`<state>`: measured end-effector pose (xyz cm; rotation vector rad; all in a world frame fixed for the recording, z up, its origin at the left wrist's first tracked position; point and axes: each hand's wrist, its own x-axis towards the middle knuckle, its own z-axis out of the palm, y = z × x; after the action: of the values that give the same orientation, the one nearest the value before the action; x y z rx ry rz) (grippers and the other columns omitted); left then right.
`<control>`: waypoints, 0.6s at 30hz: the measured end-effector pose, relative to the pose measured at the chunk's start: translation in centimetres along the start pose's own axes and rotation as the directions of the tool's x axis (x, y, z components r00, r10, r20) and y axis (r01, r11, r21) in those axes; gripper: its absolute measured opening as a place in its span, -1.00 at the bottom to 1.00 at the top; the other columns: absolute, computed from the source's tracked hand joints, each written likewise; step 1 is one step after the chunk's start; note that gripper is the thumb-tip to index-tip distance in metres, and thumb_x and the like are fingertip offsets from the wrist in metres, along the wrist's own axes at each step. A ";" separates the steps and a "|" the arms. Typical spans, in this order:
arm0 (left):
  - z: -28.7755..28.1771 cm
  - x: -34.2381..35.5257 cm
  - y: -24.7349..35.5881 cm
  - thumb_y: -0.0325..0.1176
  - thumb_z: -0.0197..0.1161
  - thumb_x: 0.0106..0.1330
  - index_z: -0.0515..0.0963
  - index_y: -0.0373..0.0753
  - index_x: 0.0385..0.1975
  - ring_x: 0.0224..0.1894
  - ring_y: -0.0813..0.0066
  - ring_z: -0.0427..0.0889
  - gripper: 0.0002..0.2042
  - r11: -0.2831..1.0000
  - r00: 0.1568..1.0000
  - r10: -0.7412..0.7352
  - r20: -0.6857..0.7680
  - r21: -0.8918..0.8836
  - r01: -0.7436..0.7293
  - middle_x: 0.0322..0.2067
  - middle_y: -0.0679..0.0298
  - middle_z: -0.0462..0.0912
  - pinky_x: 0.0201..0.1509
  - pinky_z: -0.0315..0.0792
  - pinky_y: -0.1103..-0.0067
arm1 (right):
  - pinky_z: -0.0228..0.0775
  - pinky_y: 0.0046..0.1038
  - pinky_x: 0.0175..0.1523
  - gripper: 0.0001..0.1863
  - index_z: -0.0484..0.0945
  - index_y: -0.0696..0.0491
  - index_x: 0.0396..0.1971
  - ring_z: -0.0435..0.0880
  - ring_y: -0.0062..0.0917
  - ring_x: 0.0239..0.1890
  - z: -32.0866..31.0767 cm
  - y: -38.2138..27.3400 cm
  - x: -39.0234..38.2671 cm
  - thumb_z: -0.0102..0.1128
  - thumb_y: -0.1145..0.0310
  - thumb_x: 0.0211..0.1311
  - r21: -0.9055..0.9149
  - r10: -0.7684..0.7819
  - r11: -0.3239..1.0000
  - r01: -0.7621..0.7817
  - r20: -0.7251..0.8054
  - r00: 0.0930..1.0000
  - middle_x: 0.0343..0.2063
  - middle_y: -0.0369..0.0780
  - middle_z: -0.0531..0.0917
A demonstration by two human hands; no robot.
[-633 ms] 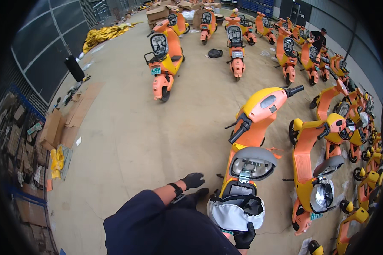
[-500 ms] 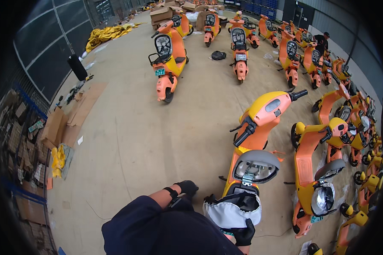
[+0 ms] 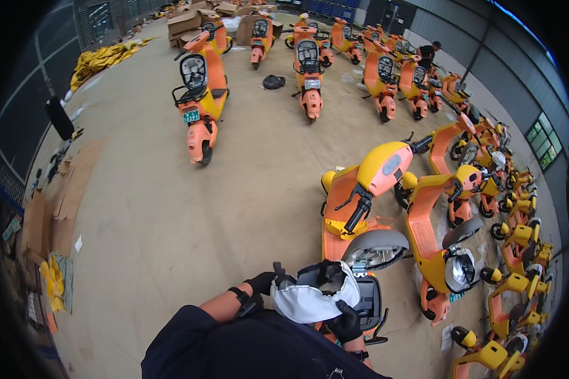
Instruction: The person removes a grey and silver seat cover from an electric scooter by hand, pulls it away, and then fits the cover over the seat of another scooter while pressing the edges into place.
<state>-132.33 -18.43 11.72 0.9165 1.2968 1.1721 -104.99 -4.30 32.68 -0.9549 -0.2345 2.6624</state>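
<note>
A silvery-white, bag-like cover [image 3: 310, 302] with a dark inside hangs between my hands, its open side up. My left hand [image 3: 260, 283], in a black glove, grips the cover's left end, beside a dark strap-like piece; its fingers are partly hidden. My black-gloved right hand [image 3: 346, 323] clasps the right end, thumb against the white outside. Just beyond stands an orange and yellow scooter [image 3: 340, 251] with its grey seat [image 3: 379, 247] tipped up. Its dark seat compartment [image 3: 371, 294] shows to the right of the cover.
Another scooter [image 3: 423, 224] with a raised seat stands close on the right, a silvery liner [image 3: 459, 271] at its rear. More scooters fill the right side and the back. A person [image 3: 428, 55] stands among them. Cardboard [image 3: 76, 183] and yellow cloth [image 3: 52, 284] lie at the left.
The cover has come away from the scooter's seat compartment, up and to the left. My left hand, apart from it before, now holds it too. The view has turned right.
</note>
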 end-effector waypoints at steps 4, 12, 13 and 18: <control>-1.4 -4.2 12.8 -0.06 -0.12 0.35 0.35 -0.15 0.04 -0.02 0.40 0.44 -0.61 0.989 0.998 -0.063 -0.025 -0.138 0.059 -0.06 0.21 0.48 0.10 0.29 0.50 | 0.35 -0.34 0.06 -0.74 0.44 0.16 -0.17 0.54 -0.35 -0.11 3.0 1.3 1.1 0.07 0.41 0.13 -0.169 -0.038 0.985 0.034 -0.023 0.999 -0.23 -0.16 0.58; -6.9 -3.8 13.5 -0.45 0.12 0.22 0.21 -0.16 0.18 0.19 0.46 0.21 -0.50 0.993 0.994 0.097 -0.058 -0.061 -0.100 0.19 0.26 0.20 0.27 0.07 0.55 | 0.41 -0.32 -0.04 -0.74 0.43 0.13 -0.17 0.55 -0.34 -0.15 4.6 2.0 4.4 0.11 0.44 0.10 -0.259 -0.009 0.966 0.014 0.018 1.000 -0.26 -0.17 0.56; -7.7 -3.5 13.3 -0.46 0.11 0.21 0.19 -0.17 0.19 0.17 0.49 0.23 -0.49 0.978 0.997 0.065 0.030 -0.200 -0.058 0.16 0.26 0.25 0.27 0.08 0.56 | 0.41 -0.34 -0.04 -0.74 0.43 0.13 -0.18 0.55 -0.36 -0.16 3.6 1.9 5.3 0.12 0.44 0.10 -0.243 0.005 0.970 0.010 0.063 0.998 -0.26 -0.18 0.56; -9.5 -6.1 16.8 -0.43 0.09 0.25 0.23 -0.16 0.16 0.11 0.47 0.30 -0.55 0.850 0.957 0.284 0.065 0.446 -0.282 0.12 0.28 0.30 0.22 0.18 0.51 | 0.38 -0.42 -0.03 -0.74 0.43 0.12 -0.19 0.56 -0.43 -0.20 6.1 1.9 6.7 0.13 0.45 0.09 -0.335 -0.003 0.942 0.033 0.088 0.996 -0.30 -0.22 0.57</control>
<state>-143.22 -21.94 28.48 1.4905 1.5048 1.1085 -114.24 -4.14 32.92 -0.9256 -0.7340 2.7001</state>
